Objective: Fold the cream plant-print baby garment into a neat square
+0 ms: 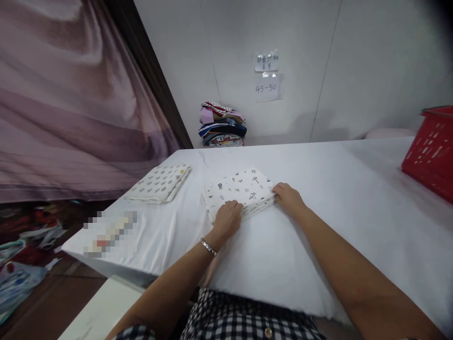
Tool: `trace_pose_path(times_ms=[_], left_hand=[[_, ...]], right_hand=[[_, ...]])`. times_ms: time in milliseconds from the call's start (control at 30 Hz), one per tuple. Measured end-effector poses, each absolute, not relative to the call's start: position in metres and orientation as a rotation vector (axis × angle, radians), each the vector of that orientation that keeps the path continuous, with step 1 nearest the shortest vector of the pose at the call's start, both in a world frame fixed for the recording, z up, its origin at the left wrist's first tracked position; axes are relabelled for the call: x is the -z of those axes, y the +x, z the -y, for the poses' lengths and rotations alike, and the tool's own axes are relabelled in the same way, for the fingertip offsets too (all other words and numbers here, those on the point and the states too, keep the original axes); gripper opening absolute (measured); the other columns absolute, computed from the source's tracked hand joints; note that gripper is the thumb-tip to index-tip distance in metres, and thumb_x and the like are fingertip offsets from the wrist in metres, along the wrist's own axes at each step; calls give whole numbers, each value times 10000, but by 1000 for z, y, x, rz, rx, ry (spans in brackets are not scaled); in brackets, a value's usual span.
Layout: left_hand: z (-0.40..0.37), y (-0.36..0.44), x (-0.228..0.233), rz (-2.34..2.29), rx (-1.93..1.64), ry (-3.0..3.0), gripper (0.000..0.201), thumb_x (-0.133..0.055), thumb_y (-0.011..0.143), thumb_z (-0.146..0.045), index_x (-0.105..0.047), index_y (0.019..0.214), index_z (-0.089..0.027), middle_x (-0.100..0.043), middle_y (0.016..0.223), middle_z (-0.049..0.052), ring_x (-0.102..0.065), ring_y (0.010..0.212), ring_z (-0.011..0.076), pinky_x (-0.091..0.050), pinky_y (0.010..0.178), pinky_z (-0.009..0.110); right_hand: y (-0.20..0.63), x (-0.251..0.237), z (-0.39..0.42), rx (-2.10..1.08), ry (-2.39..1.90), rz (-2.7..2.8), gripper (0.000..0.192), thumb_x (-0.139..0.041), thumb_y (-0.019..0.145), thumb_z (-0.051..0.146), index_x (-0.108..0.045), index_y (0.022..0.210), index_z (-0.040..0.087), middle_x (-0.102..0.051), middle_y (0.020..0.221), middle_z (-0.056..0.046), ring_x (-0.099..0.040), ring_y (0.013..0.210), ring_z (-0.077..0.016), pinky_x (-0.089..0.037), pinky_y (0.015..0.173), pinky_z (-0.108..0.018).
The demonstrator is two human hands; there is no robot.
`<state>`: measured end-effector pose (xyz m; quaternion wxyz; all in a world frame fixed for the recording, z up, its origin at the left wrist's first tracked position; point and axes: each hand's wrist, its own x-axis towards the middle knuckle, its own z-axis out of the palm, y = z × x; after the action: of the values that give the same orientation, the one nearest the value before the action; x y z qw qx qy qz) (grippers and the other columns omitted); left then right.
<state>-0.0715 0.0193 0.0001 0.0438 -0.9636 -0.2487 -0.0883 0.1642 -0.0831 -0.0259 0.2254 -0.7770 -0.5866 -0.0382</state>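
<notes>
A folded white cloth with small dark plant-like prints (240, 189) lies in the middle of the white-covered table (347, 198), its layered edge facing me. My left hand (228, 219), with a bracelet at the wrist, is closed on the cloth's near left part. At its right corner, my right hand (288, 198) grips the layers between thumb and fingers. To the left lies another folded white cloth with grey and yellow prints (159, 184), touched by neither hand.
A red plastic basket (432, 151) stands at the table's right end. Behind the far edge rises a stack of folded fabrics (222, 127). A blurred-out item (109, 234) lies at the front left, and a pink curtain (71, 104) hangs beyond the left side.
</notes>
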Motion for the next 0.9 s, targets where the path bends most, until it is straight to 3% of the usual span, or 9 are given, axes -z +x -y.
trace_pose_path(times_ms=[300,533,733,900], left_hand=[[-23,-78,4,662,358,-3047,279,-445,812,-103,-536,1055,-207,-577,1002,55,-510,930,194,-427,804,333],[-20,-64,3,684,428,-3010,192,-480,873,-305,-531,1030,-206,-566,1006,60,-506,920,203,-413,789,345],[-20,-53,3,720,315,-2994,107,-469,881,-260,-553,910,-200,-565,930,46,-509,871,195,-407,739,323],[-22,-53,5,693,316,-2991,118,-453,890,-269,-544,916,-199,-558,933,46,-499,866,194,-407,749,327]], right_hand=[[166,30,82,107,-2109,1611,272,-446,778,70,-608,945,212,-593,1045,-29,-478,981,-173,-384,727,-258],[168,32,83,89,-2082,1568,300,-433,801,105,-595,1022,228,-568,1086,-33,-483,1009,-165,-388,746,-251],[168,30,83,55,-2222,1449,270,-452,838,250,-563,1083,228,-551,1069,-45,-518,932,-167,-372,687,-252],[169,28,82,18,-2258,1470,270,-407,849,204,-569,1065,216,-577,1027,-42,-521,947,-162,-360,693,-244]])
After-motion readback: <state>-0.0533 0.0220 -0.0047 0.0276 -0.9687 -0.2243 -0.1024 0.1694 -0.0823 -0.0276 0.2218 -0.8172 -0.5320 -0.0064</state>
